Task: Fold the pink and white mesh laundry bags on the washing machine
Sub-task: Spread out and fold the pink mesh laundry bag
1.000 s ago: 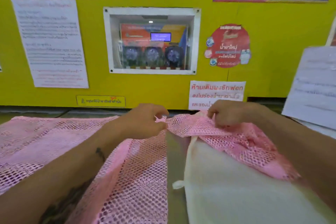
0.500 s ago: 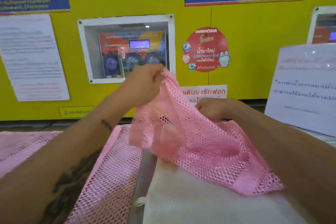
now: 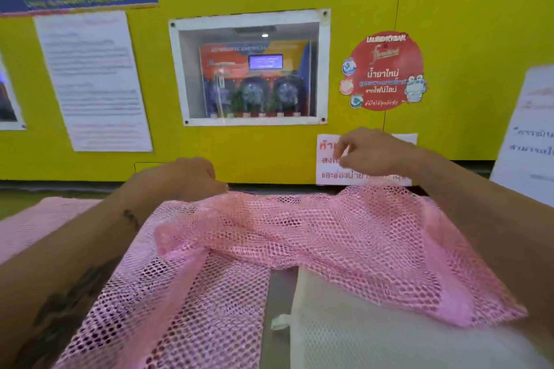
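A pink mesh bag (image 3: 314, 243) lies spread flat across the middle, overlapping a white mesh bag (image 3: 374, 338) near me on the right and a second pink mesh bag (image 3: 180, 308) on the left. My left hand (image 3: 192, 180) is closed at the top bag's far left corner, resting on its edge. Just above the far right edge hovers my right hand (image 3: 368, 153), fingers loosely curled and apart, with nothing in them. A strip of the grey washing machine top (image 3: 278, 287) shows between the bags.
A third pink mesh bag (image 3: 45, 219) lies at the far left. Right behind the machine stands a yellow wall with a windowed dispenser (image 3: 251, 69), paper notices (image 3: 93, 81) and a red sticker (image 3: 383, 72). A white sign (image 3: 527, 129) leans at the right.
My left hand had lifted the pink bag's corner; it has come down and the bag now lies spread flat. My right hand has let go of the far edge and risen.
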